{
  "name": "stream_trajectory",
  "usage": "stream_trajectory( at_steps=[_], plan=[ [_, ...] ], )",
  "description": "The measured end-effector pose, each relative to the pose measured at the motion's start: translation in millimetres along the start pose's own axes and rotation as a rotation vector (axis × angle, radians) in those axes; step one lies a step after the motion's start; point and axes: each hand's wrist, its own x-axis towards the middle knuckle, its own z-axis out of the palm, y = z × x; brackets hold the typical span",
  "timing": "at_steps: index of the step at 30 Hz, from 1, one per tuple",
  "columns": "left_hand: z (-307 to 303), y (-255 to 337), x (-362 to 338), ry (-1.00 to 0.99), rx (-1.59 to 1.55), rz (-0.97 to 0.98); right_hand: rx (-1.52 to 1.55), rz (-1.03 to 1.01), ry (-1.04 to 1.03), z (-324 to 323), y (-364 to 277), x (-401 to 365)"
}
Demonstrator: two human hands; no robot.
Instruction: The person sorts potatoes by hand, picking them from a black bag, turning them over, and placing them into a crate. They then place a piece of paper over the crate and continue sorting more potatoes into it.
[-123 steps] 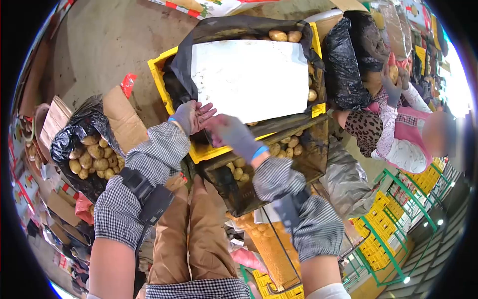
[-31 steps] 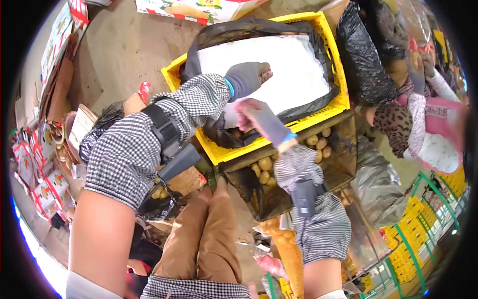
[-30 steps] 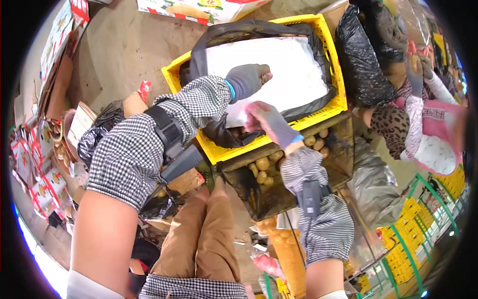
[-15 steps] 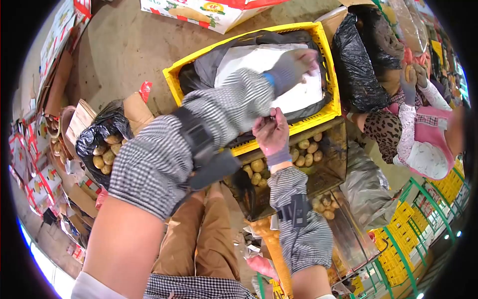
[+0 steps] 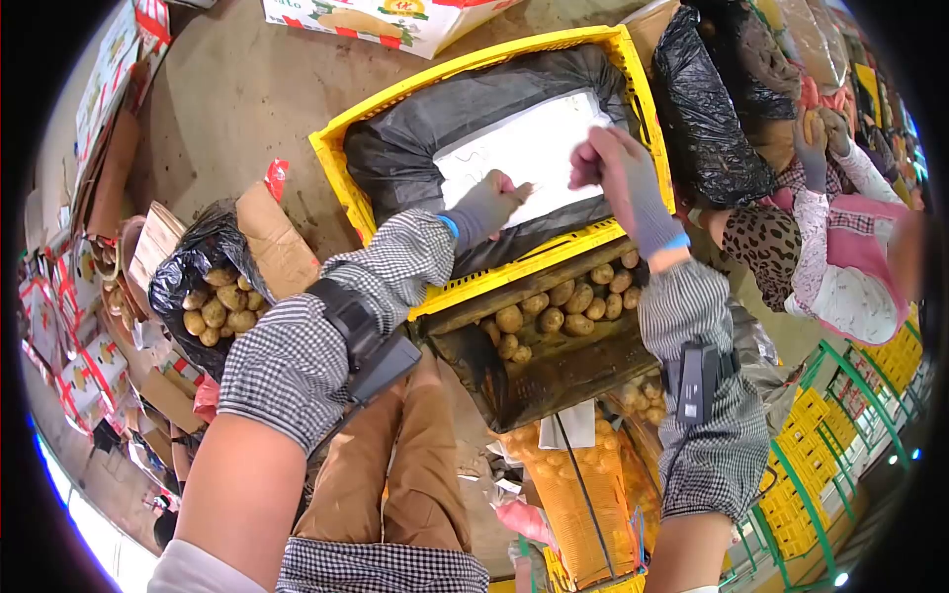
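Observation:
A yellow plastic crate (image 5: 334, 176) stands in front of me, lined with black plastic (image 5: 405, 138). A white sheet (image 5: 539, 138) with faint squiggly marks lies on top, framed by the black folds. Over the sheet's near left edge, my left hand (image 5: 484, 210), in a grey glove with bare fingertips, is closed with thumb and fingers together; anything in it is hidden. Above the sheet's right end, my right hand (image 5: 621, 178) has its fingers curled in, slightly blurred, and I cannot make out what they hold. Both forearms wear checked sleeves with black strapped devices.
Below the crate is a dark tray (image 5: 563, 366) with several potatoes (image 5: 578, 301). A black bag of potatoes (image 5: 225, 308) stands left, an orange mesh sack (image 5: 578, 504) nearer me. A printed carton (image 5: 395, 22) lies behind; another person (image 5: 840, 237) works at right.
My left hand has drawn back leftward from the crate's right end. My right hand has moved up and right over the sheet. Black plastic now covers more of the white sheet's far side.

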Motion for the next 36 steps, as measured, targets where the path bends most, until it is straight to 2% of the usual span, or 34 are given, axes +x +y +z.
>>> stream_trajectory(
  at_steps=[2, 3, 5, 6, 7, 8, 9, 11, 13, 15, 16, 18, 19, 21, 23, 25, 26, 28, 29, 31, 32, 33, 34, 35, 36],
  plan=[
    [3.0, 1.7, -0.5, 0.011, 0.038, 0.009, -0.218, -0.079, -0.054, 16.2, -11.5, 28.5],
    [2.9, -4.9, 4.3, 0.011, 0.046, 0.010, -0.212, -0.082, -0.050, 20.9, -10.7, 43.4],
    [-1.1, -18.3, 15.1, 0.153, 0.172, 0.120, -0.323, -0.184, -0.050, 30.0, -6.2, 67.3],
    [-10.3, -19.7, 25.8, -0.102, 0.218, -0.103, -0.316, -0.189, -0.049, 28.1, -1.8, 76.1],
    [-16.0, -13.4, 29.0, -0.101, 0.225, -0.105, -0.800, -0.504, 0.179, 23.4, 6.3, 82.8],
    [-19.0, -7.8, 31.1, -0.153, 0.089, -0.287, -1.283, -0.810, 0.417, 18.5, 16.8, 85.3],
    [-19.7, 0.2, 27.5, -0.205, -0.054, -0.468, -1.284, -0.803, 0.413, 11.7, 29.0, 80.5],
    [-20.6, 12.5, 21.1, -0.212, -0.085, -0.472, -0.803, -0.445, 0.624, -5.9, 55.8, 63.6],
    [-23.7, 13.0, 23.4, -0.282, -0.105, -0.489, -0.863, -0.052, 0.581, -17.1, 106.5, 35.5],
    [-24.4, 21.0, 19.9, -0.277, -0.152, -0.512, -0.354, 0.312, 0.381, -0.6, 129.2, -0.6],
    [-24.5, 26.5, 17.9, -0.297, -0.119, -0.538, -0.347, 0.314, 0.382, 6.3, 140.7, -0.2],
    [-22.8, 32.1, 17.5, -0.330, -0.066, -0.580, -0.204, 0.068, 0.380, 22.6, 159.6, 0.5],
    [-25.6, 30.7, 19.6, -0.326, -0.053, -0.592, -0.187, 0.074, 0.381, 29.0, 163.3, 5.0],
    [-30.7, 32.2, 24.8, -0.388, -0.125, -0.621, 0.123, -0.332, 0.829, 36.5, 168.7, 19.2],
    [-32.0, 34.6, 27.0, -0.374, -0.087, -0.625, 0.190, -0.328, 0.914, 50.0, 184.3, 17.1],
    [-33.6, 39.4, 27.0, -0.422, -0.024, -0.645, 0.159, -0.038, 0.812, 62.8, 204.2, 16.6],
    [-31.8, 41.6, 25.7, -0.432, 0.031, -0.626, 0.158, -0.035, 0.815, 65.5, 206.5, 16.7],
    [-28.5, 54.8, 17.2, -0.465, 0.103, -0.599, -0.351, -0.329, 0.478, 74.5, 187.1, 15.2],
    [-27.1, 59.1, 14.7, -0.492, 0.171, -0.572, -0.345, -0.325, 0.481, 64.6, 196.0, 28.2],
    [-26.3, 55.2, 29.4, -0.479, 0.132, -0.714, 0.651, -0.162, -0.078, 39.6, 207.4, 71.0],
    [-27.6, 55.5, 28.6, -0.480, 0.150, -0.699, 0.435, -0.157, 0.031, 44.5, 209.4, 79.7],
    [-29.7, 56.2, 27.5, -0.483, 0.166, -0.683, 0.437, -0.154, 0.032, 39.4, 211.9, 76.5],
    [-35.7, 46.7, 33.3, -0.538, 0.144, -0.587, -0.013, -0.159, -0.067, 30.5, 208.4, 70.6],
    [-40.3, 46.3, 28.7, -0.536, 0.143, -0.589, -0.461, -0.157, -0.165, 28.4, 196.3, 60.4],
    [-43.2, 46.9, 17.9, -0.438, 0.404, -0.380, -0.379, 0.179, -0.078, 34.9, 156.6, 38.3]
  ],
)
